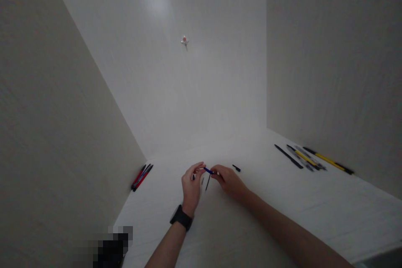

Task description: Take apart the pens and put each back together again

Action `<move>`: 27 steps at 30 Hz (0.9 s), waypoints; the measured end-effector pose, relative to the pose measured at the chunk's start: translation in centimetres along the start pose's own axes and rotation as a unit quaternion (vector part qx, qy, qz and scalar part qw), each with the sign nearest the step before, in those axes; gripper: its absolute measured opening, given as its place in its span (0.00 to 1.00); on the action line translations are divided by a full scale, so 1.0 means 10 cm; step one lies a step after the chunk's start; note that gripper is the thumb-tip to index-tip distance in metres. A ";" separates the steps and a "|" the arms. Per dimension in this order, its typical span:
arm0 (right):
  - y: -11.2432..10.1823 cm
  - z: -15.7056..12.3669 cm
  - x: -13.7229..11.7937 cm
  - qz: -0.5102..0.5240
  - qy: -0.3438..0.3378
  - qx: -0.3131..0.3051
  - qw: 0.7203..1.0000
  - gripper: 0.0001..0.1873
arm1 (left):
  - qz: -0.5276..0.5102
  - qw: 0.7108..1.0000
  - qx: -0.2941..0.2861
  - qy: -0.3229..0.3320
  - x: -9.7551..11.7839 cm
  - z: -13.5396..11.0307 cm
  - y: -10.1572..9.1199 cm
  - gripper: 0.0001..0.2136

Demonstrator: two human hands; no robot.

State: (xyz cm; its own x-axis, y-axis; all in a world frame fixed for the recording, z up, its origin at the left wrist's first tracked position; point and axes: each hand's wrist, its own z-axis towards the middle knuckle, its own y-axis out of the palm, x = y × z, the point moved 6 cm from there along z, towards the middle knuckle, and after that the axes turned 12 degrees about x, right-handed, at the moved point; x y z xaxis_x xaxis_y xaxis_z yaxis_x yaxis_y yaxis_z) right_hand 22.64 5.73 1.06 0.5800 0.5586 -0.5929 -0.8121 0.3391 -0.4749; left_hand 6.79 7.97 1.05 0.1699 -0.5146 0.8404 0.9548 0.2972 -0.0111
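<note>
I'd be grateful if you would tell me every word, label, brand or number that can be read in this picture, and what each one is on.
None can be read: any print on the blue pen between the left hand and right hand, the red pens and the yellow pens is too small or blurred, and the black wristwatch shows nothing legible.
</note>
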 end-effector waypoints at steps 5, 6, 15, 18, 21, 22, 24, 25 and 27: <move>-0.01 0.02 0.01 0.023 0.004 0.006 1.000 0.05 | 0.013 0.999 -0.035 -0.014 -0.02 -0.01 0.06 0.09; 0.00 0.02 0.02 0.027 0.010 0.004 1.000 0.05 | 0.017 0.999 -0.049 -0.008 -0.02 -0.01 0.08 0.09; 0.01 -0.01 0.11 0.044 0.060 0.026 0.997 0.04 | 0.085 0.993 -0.068 0.053 0.07 -0.05 0.09 0.14; -0.05 0.01 0.13 0.020 0.065 0.057 0.996 0.05 | 0.196 0.975 -0.023 0.102 0.09 -0.04 0.01 0.14; -0.07 0.02 0.15 -0.007 0.061 0.068 0.996 0.06 | 0.277 0.945 -0.050 0.169 0.13 -0.07 0.05 0.12; -0.07 0.03 0.16 -0.014 0.057 0.069 0.996 0.05 | 0.284 0.938 -0.071 0.187 0.14 -0.08 0.08 0.12; -0.05 0.03 0.15 -0.017 0.046 0.058 0.997 0.04 | 0.282 0.930 -0.103 0.211 0.14 -0.11 0.14 0.12; -0.03 0.02 0.13 -0.013 0.038 0.048 0.998 0.03 | 0.277 0.930 -0.113 0.216 0.13 -0.12 0.16 0.12; 0.01 0.01 0.09 -0.001 0.022 0.026 0.999 0.03 | 0.261 0.932 -0.126 0.218 0.12 -0.13 0.18 0.12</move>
State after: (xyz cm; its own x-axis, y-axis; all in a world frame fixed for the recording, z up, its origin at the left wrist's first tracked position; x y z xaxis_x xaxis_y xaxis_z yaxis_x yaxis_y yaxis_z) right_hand 23.06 6.35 0.58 0.5835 0.5242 -0.6203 -0.8121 0.3803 -0.4425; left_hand 9.06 6.84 1.37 0.6577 -0.6472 0.3854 0.7321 0.4289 -0.5292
